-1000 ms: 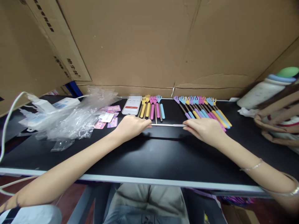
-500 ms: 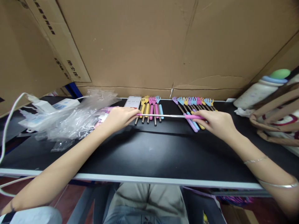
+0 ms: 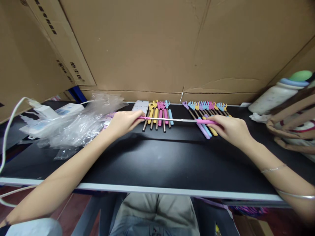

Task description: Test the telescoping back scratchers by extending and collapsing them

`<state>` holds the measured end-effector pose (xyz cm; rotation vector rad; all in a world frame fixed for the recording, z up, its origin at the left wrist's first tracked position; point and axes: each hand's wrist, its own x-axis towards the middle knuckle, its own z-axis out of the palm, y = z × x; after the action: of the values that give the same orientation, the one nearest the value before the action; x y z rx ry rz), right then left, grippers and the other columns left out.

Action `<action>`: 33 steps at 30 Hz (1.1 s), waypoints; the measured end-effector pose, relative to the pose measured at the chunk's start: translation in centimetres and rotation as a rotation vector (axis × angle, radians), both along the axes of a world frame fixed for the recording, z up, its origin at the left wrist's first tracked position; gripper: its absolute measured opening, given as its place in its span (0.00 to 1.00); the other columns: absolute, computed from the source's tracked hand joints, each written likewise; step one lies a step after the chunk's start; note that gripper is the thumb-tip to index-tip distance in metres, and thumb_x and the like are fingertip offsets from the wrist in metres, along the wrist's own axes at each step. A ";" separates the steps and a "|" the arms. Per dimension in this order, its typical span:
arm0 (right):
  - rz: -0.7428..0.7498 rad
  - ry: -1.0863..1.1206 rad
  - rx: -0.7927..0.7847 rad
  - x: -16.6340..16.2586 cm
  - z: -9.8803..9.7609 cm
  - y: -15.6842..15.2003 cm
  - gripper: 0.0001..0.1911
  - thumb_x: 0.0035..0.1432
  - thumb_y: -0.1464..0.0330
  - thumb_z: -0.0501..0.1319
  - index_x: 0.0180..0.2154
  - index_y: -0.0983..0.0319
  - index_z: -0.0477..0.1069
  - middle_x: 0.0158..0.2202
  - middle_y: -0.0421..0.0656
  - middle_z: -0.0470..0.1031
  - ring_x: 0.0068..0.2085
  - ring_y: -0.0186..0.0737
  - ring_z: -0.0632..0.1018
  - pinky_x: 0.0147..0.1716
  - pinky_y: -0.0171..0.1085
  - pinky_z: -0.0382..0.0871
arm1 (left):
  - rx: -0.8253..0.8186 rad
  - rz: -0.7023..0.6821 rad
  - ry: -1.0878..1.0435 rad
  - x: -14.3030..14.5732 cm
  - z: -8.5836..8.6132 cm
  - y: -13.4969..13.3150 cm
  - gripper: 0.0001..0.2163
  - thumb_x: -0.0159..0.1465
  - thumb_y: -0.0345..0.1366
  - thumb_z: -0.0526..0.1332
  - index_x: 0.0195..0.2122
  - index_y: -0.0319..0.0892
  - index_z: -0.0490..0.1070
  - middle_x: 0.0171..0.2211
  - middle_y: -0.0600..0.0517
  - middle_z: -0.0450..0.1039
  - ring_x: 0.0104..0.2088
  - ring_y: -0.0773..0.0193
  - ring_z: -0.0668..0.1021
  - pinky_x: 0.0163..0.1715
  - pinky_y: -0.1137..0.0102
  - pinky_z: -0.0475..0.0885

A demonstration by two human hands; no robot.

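Observation:
A telescopic back scratcher [image 3: 172, 120] with a thin metal rod and a pink handle is stretched level between my hands, above the table. My left hand [image 3: 125, 123] pinches its pink head end, mostly hidden by the fingers. The pink handle at the other end is gripped by my right hand [image 3: 230, 129]. Behind the rod lies a group of yellow, pink and blue back scratchers [image 3: 156, 113], claws pointing away. Beside my right hand rests a second row of back scratchers [image 3: 203, 126] in purple, blue, yellow and pink.
Clear plastic bags [image 3: 81, 127] lie left, partly over a white power strip [image 3: 66, 111]. A phone [image 3: 140, 106] showing a timer lies at the back. To the right stand a bottle [image 3: 275, 95] and a brown-handled bag [image 3: 278, 131]. Cardboard [image 3: 147, 49] walls the black table's rear.
Both hands have drawn slightly apart, and more of the pink head end shows at my left fingers. The view has shifted a little.

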<state>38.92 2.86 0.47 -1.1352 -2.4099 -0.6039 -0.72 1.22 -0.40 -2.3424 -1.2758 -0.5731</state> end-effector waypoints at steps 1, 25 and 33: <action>-0.006 0.003 0.008 0.0 0.0 0.0 0.17 0.65 0.58 0.48 0.41 0.57 0.73 0.36 0.42 0.79 0.34 0.42 0.78 0.28 0.38 0.63 | 0.008 -0.001 -0.012 0.1 -0.1 0.0 0.14 0.70 0.43 0.48 0.38 0.43 0.70 0.33 0.53 0.78 0.30 0.63 0.78 0.25 0.74 0.61; 0.172 -0.061 0.112 -3.5 -0.8 -1.9 0.14 0.64 0.60 0.52 0.39 0.59 0.73 0.31 0.40 0.78 0.27 0.31 0.75 0.24 0.32 0.58 | 0.103 -0.239 -0.049 5.0 -1.2 -2.2 0.13 0.70 0.39 0.48 0.32 0.42 0.66 0.24 0.56 0.74 0.21 0.70 0.73 0.18 0.74 0.53; 0.197 -0.096 0.084 -4.1 -1.1 -1.2 0.16 0.66 0.61 0.49 0.39 0.61 0.72 0.33 0.41 0.79 0.28 0.30 0.76 0.23 0.31 0.58 | 0.053 -0.200 -0.047 4.7 -1.8 -1.5 0.15 0.71 0.41 0.45 0.33 0.42 0.66 0.22 0.55 0.72 0.20 0.69 0.73 0.18 0.74 0.53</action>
<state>34.82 1.63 -0.63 -0.8406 -2.5130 -0.7007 3.98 -0.32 -2.17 -2.4414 -1.0384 -0.7200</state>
